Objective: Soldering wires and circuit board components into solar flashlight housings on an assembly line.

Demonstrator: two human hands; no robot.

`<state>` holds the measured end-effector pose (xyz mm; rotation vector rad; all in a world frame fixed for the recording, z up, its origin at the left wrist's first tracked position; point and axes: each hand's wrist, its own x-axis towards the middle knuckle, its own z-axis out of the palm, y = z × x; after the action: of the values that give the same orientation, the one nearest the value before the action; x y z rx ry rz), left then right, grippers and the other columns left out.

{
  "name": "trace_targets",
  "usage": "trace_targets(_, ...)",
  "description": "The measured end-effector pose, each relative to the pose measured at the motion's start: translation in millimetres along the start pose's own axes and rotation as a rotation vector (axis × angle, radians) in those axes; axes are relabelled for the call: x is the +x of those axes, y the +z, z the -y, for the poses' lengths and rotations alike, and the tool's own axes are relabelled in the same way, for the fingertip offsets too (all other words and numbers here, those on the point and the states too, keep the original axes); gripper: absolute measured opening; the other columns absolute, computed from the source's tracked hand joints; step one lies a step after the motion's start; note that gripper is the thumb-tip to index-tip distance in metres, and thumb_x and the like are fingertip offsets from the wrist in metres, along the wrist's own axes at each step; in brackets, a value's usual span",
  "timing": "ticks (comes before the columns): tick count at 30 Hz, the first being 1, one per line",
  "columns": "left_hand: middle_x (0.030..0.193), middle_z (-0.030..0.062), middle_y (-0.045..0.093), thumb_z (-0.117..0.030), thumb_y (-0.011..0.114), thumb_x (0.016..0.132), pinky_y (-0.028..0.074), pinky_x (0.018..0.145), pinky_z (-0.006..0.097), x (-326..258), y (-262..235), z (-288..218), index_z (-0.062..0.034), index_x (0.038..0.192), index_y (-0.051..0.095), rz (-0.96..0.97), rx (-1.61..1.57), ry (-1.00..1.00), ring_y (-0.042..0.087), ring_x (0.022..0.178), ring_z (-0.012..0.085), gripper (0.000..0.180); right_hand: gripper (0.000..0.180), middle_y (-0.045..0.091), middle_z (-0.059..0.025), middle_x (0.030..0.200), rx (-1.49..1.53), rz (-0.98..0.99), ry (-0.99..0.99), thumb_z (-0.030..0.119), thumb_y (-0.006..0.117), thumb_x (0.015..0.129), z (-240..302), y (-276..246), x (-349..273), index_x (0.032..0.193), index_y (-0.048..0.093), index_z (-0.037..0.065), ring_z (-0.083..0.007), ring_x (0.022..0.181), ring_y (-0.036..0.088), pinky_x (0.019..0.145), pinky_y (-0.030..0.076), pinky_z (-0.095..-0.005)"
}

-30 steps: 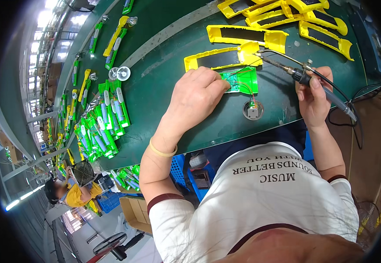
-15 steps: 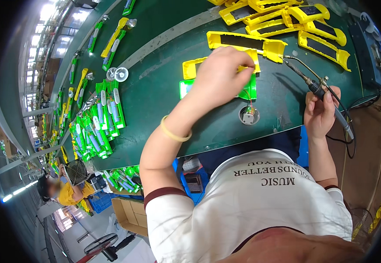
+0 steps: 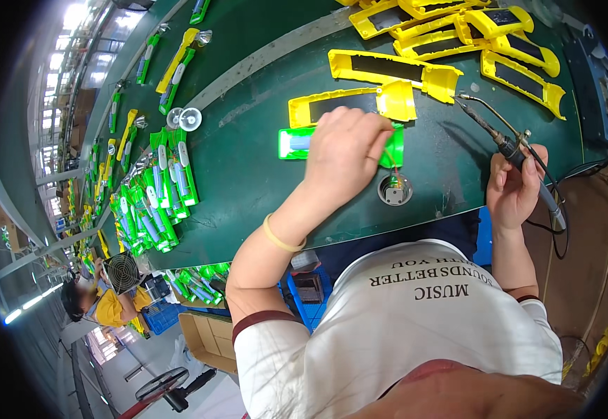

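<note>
My left hand [image 3: 346, 155] is over a green flashlight half-shell [image 3: 291, 144], its thumb and fingers pinched near the shell's right end. What the pinch holds, if anything, is hidden. Inside the shell lies a blue battery cell [image 3: 300, 142]. Thin wires [image 3: 394, 167] lead from there to a round lamp head [image 3: 394, 188] on the near side. A yellow half-shell with a dark panel [image 3: 396, 102] lies just beyond. At the right, my right hand [image 3: 516, 188] is closed around a soldering iron [image 3: 510, 149], tip pointing up and left, with a thin curved metal tube alongside.
Another yellow shell [image 3: 388, 68] lies farther back, and several more [image 3: 451, 43] are piled at the far right. Green shell assemblies [image 3: 152, 202] are heaped at the left beside two clear round reflectors [image 3: 190, 119]. A dark box [image 3: 592, 84] stands at the right edge. One co-worker [image 3: 112, 307] is at lower left.
My left hand has moved back toward me, from over the yellow half-shell to the green one, uncovering the yellow shell. My right hand still holds the soldering iron in nearly the same place.
</note>
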<state>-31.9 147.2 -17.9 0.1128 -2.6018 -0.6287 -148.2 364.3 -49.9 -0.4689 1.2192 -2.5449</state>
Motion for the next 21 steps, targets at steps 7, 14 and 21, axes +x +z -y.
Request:
trace_targets(7, 0.074, 0.0096, 0.058, -0.010, 0.065, 0.072, 0.045, 0.063, 0.037, 11, -6, 22, -0.0074, 0.081, 0.064, 0.009, 0.001, -0.096, 0.056, 0.074, 0.0270, 0.009, 0.015, 0.047, -0.0085, 0.067, -0.059, 0.122, 0.044, 0.018, 0.048, 0.089, 0, 4, -1, 0.093, 0.043, 0.005, -0.0101, 0.049, 0.039, 0.044, 0.032, -0.0202)
trace_targets(14, 0.076, 0.0091, 0.062, -0.008, 0.063, 0.075, 0.047, 0.066, 0.035, -2, -16, 17, -0.0038, 0.081, 0.061, 0.233, -0.136, -0.011, 0.059, 0.074, 0.0271, 0.008, 0.025, 0.048, -0.0068, 0.073, -0.178, 0.309, 0.191, 0.015, 0.059, 0.083, 1, 11, 0, 0.089, 0.037, 0.005, -0.0093, 0.050, 0.042, 0.043, 0.037, -0.0213)
trace_targets(21, 0.075, 0.0100, 0.061, -0.010, 0.060, 0.077, 0.046, 0.065, 0.037, 2, -16, 17, -0.0040, 0.079, 0.061, 0.277, -0.111, -0.001, 0.058, 0.074, 0.0283, 0.006, 0.025, 0.049, -0.0075, 0.077, -0.362, 0.383, 0.196, 0.008, 0.059, 0.082, -4, 21, 0, 0.087, 0.035, 0.006, -0.0085, 0.055, 0.045, 0.048, 0.040, -0.0216)
